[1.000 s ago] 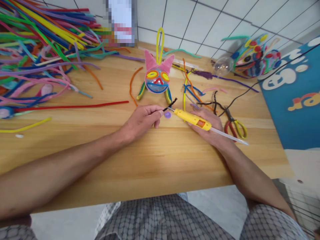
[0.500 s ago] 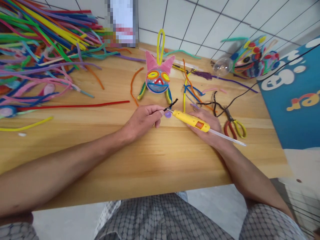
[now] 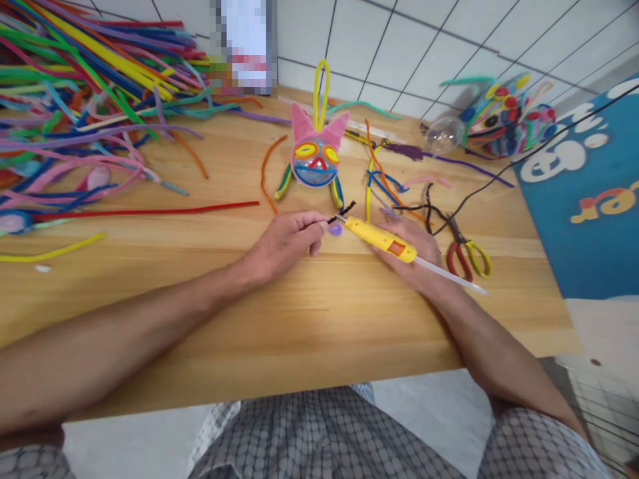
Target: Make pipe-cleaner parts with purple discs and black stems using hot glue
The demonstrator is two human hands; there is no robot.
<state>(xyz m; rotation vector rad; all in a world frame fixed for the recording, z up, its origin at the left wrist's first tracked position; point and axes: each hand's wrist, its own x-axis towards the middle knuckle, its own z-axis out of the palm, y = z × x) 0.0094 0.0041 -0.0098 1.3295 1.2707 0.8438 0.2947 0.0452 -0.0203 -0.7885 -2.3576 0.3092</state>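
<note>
My left hand (image 3: 294,243) pinches a short black pipe cleaner (image 3: 348,207) between thumb and forefinger, its free end pointing up to the right. Wrapped around a yellow hot glue gun (image 3: 382,239) is my right hand (image 3: 419,256), with a clear glue stick (image 3: 452,275) poking out of the gun's back. The metal nozzle meets the black pipe cleaner, or lies just over it. Below the nozzle a small purple disc (image 3: 336,229) lies on the table. Just beyond my hands sits a clear ball figure (image 3: 315,174) with pink ears, yellow-and-orange eyes and a yellow loop on top.
A heap of coloured pipe cleaners (image 3: 100,100) covers the back left. Scissors (image 3: 466,249) lie right of my right hand, near a black cord (image 3: 492,174). A decorated fish-like figure (image 3: 504,123) and a clear plastic dome (image 3: 443,135) stand at the back right by the tiled wall (image 3: 364,46).
The glue gun has shifted very slightly left along the black pipe cleaner, with my right hand. My left hand stays almost where it was.
</note>
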